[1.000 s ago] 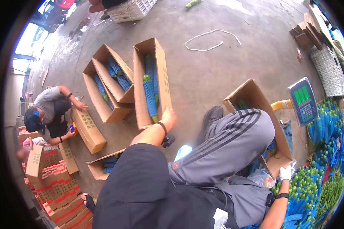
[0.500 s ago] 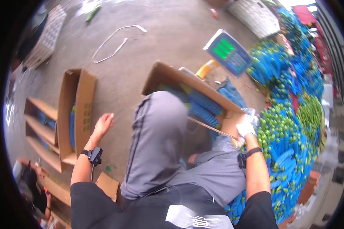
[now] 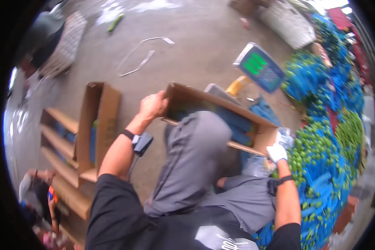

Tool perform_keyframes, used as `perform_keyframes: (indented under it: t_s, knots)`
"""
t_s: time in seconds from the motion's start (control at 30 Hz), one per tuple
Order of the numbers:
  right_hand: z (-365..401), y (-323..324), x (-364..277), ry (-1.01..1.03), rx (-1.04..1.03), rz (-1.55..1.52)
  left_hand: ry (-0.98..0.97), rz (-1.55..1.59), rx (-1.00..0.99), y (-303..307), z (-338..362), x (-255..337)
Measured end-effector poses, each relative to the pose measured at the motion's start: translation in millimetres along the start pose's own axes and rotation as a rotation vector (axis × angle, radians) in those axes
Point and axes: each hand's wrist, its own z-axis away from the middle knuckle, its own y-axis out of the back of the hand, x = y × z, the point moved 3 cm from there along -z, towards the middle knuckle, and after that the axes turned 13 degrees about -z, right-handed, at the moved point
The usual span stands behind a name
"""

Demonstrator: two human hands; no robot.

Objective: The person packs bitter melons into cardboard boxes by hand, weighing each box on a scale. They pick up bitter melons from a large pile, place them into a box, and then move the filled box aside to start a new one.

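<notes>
A long cardboard box [image 3: 225, 99] stands in front of my knees, with blue mesh bags partly visible inside. My bare left hand [image 3: 153, 104] is closed over the box's left end, fingers curled at its upper edge. At the opposite end, my right hand [image 3: 276, 153], in a white glove, grips the edge near the right corner. Clear plastic [image 3: 254, 166] hangs beside that corner. My raised grey-trousered knee hides part of the near wall and the contents.
Behind the box is a scale with a green-lit display [image 3: 260, 66]. Blue mesh bags and green peppers [image 3: 314, 146] are heaped at right. More open boxes [image 3: 108, 125] stand at left, with people beyond them. A white strap loop [image 3: 141, 62] lies on the floor.
My left hand has moved right, from open air beside my knee onto the box's left end. My right hand has stayed at the right end. The view has shifted slightly.
</notes>
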Motion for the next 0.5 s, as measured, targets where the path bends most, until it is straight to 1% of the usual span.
perform_keyframes:
  t_s: [0.03, 0.1, 0.13, 0.17, 0.23, 0.3, 0.37, 0.4, 0.43, 0.5]
  knots:
    - [-3.4, 9.4, -12.7, -0.104, 0.133, -0.115, 0.037, 0.010, 0.030, -4.4, 11.7, -18.3]
    - [-13.9, 18.2, -46.2, 0.131, 0.438, -0.074, 0.154, 0.104, 0.022, 9.3, 50.1, -47.8]
    - [-13.7, 36.6, -83.3, 0.087, 0.323, -0.082, 0.211, 0.125, 0.036, 9.8, 70.2, -66.8]
    - [-8.9, 64.4, -133.3, 0.039, 0.211, -0.086, 0.261, 0.148, 0.052, 6.0, 90.2, -89.1]
    - [-19.3, 77.8, -192.4, 0.180, 0.222, -0.142, 0.416, 0.148, 0.027, -8.3, 135.2, -134.1]
    - [-32.5, 75.9, -248.5, 0.315, 0.225, -0.097, 0.585, 0.203, 0.006, -20.5, 190.8, -173.2]
    - [-48.3, 65.6, -293.7, 0.476, 0.234, -0.268, 0.711, 0.218, 0.080, -35.7, 255.2, -204.4]
    - [-46.0, 65.0, -314.6, 0.507, 0.161, -0.414, 0.786, 0.230, 0.063, -55.2, 293.2, -226.9]
    - [-41.0, 64.9, -331.8, 0.535, 0.082, -0.558, 0.863, 0.243, 0.045, -71.0, 330.2, -239.8]
    - [-32.8, 57.9, -346.8, 0.608, 0.038, -0.549, 1.143, 0.253, 0.032, -70.9, 390.9, -224.1]
